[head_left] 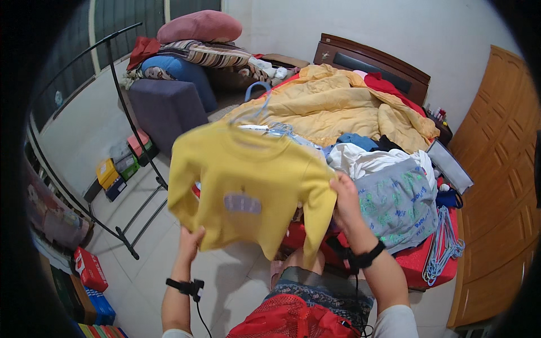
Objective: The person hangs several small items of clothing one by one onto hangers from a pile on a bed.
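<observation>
yellow sweater [242, 174] — fingers [341, 185] either side

Pink pillow [200, 26] atop striped cushion [207, 53] upper L, brn panelled doors [496, 174] far R.

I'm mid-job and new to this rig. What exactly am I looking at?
No robot here: a person's bare left hand and right hand, with black straps near the wrists. The one picture comes from the left of two fisheye cameras on the head, looking down, so straight edges bend. Both hands hold a yellow top, the right one higher; a blue hanger shows above its neck. On the bed lie a yellow quilt, white cloth, grey cloth and more hangers. A black rack stands at left.
</observation>
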A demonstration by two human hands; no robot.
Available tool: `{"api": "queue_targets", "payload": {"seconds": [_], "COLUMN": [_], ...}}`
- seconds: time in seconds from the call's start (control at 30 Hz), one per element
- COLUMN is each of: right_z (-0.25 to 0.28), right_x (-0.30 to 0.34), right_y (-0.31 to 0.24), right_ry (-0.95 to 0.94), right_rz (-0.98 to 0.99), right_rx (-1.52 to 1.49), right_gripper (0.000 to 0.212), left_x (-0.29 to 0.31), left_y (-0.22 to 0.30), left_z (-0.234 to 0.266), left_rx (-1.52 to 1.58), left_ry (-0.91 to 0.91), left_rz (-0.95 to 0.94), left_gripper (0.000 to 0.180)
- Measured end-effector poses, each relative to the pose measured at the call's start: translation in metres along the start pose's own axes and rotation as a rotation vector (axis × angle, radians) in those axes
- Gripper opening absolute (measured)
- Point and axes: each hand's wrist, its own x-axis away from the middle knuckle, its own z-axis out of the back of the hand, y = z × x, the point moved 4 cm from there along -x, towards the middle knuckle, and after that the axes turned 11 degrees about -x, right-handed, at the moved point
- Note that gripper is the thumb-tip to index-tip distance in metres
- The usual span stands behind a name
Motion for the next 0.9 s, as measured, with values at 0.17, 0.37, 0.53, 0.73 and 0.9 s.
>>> {"api": "queue_targets", "payload": {"seconds": [0.17, 0.37, 0.53, 0.73, 0.9], "right_z": [0.034, 0.095, 0.13, 0.198, 0.256], "right_x": [-0.062, -0.025, 0.031, 0.076, 0.112], "right_y": [-0.043, -0.071, -0.105, -0.151, -0.133], "right_ry": [0.063, 0.087, -0.094, 0.097, 0.088], "right_rz": [0.0, -0.04, -0.193, -0.084, 0.067], "right_rx": [-0.164, 0.388, 0.799, 1.239, 1.446], "right_gripper": [0.042, 0.046, 0.037, 0.035, 0.031], "left_x": [-0.052, -0.054, -0.008, 0.032, 0.081], "left_y": [0.092, 0.064, 0.09, 0.129, 0.132], "left_z": [-0.025, -0.094, -0.194, -0.331, -0.419], "left_rx": [0.019, -0.168, -0.105, -0.179, -0.378], "left_ry": [0.046, -0.068, -0.37, -0.662, -0.914], "left_rz": [-0.156, -0.301, -0.33, -0.569, -0.9], "left_gripper": [0.079, 0.062, 0.042, 0.03, 0.031]}}
